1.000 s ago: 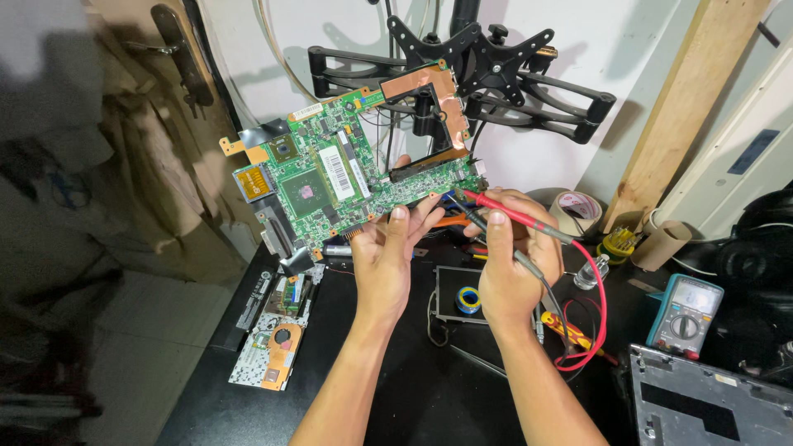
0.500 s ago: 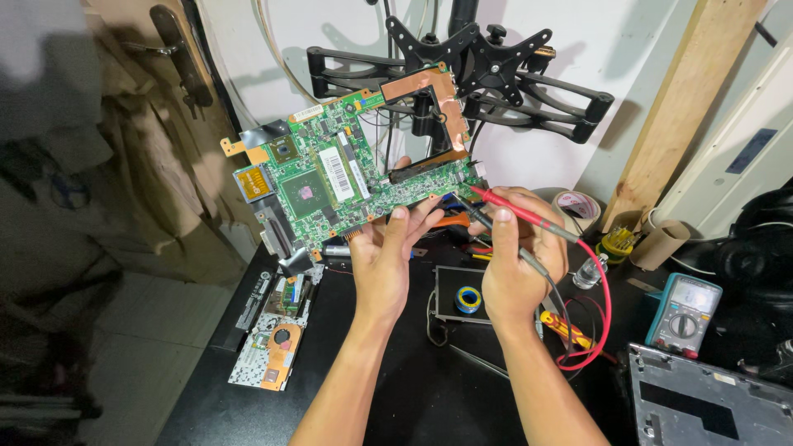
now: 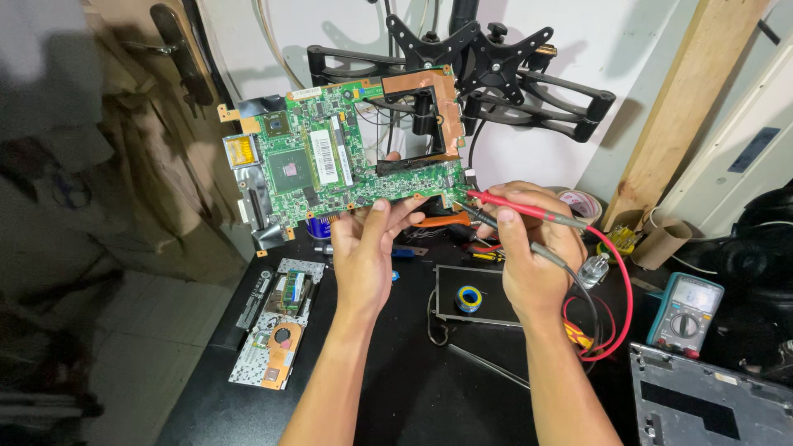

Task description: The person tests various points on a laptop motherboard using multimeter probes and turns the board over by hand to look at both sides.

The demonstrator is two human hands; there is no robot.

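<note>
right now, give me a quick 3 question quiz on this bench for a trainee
1. True or false: the left hand holds the green circuit board up off the table.
2. Which hand holds the red probe and the black probe? A) left B) right C) neither
3. Fill in: the multimeter lies on the ____ side of the black table.

Key: 1 true; 2 B, the right hand; 3 right.

A teal multimeter (image 3: 686, 310) sits at the right of a black workbench (image 3: 413, 396). A black monitor mount (image 3: 487, 62) hangs on the wall behind. A dismantled circuit assembly (image 3: 277, 330) lies at left, and a small blue-and-yellow roll (image 3: 469, 298) rests in the middle.
</note>
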